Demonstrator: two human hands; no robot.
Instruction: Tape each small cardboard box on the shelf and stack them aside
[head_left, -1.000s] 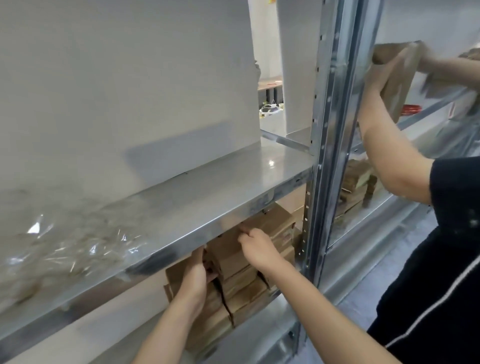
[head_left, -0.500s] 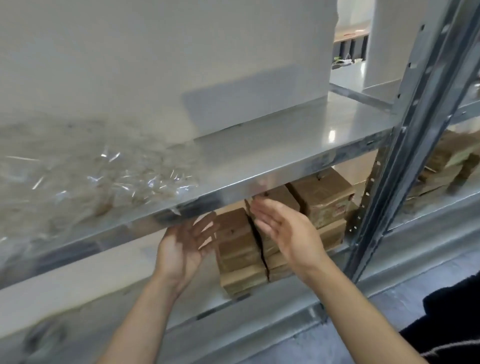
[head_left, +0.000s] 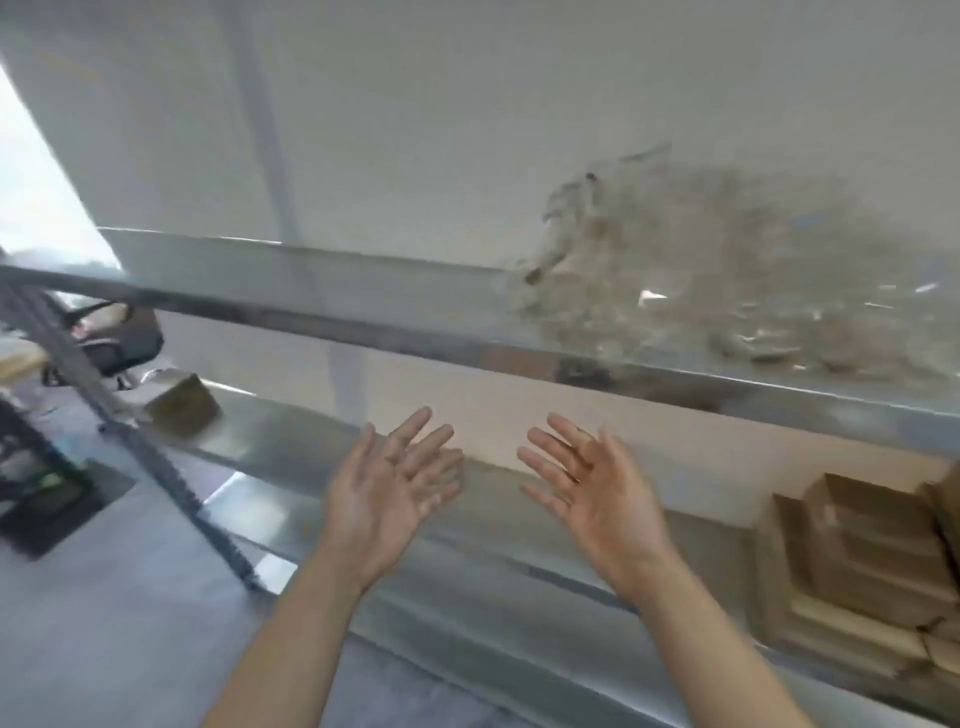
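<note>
Hands fill the lower middle of the frame, two of them, both bare, palms facing each other and fingers spread, holding nothing. The left hand (head_left: 389, 493) sits just left of center; the right hand (head_left: 592, 488) is just right of center, with a clear gap between them. Neither touches any box or either shelf.

Two metal shelves run across the frame. The upper shelf (head_left: 311, 306) slants from the left edge down to the right edge; on its right part lies one blurred heap of crumpled clear plastic (head_left: 727, 291). The lower shelf (head_left: 291, 447) passes behind and under the hands.

The cardboard boxes are in two places on the lower shelf. At the lower right of the frame stands a stack of boxes (head_left: 862, 566), brown, piled several high, well apart from the right hand; blur and the frame edge keep the count uncertain, though at least four layers show. At the left, near the slanted metal post (head_left: 156, 467), a single box (head_left: 182, 405) lies alone, well apart from the left hand.

At the far left of the frame, beyond the post, one dark chair (head_left: 114, 338) stands on the grey floor (head_left: 104, 623). A pale wall (head_left: 415, 130) fills the upper part
</note>
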